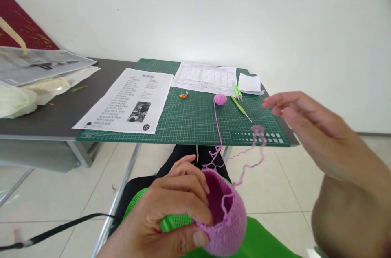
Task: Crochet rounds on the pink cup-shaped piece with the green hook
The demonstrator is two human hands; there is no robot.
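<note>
A hollow pink crocheted piece, round with its opening turned up, is pinched at the rim by my left hand, thumb outside and fingers reaching inside. From its edge a crinkled strand of pink yarn rises and ends in a blurred loose bunch in the air. Just above that bunch, to the right, my right hand is raised with its fingers stretched and nothing visible in it. Another strand runs to a small ball of pink yarn on the mat. A green-handled crochet hook lies beside the ball.
On the green cutting mat rest a printed pattern sheet, a form sheet, white slips, green snips and colourful stitch markers. White yarn and papers occupy the table's left. Behind stands a wall.
</note>
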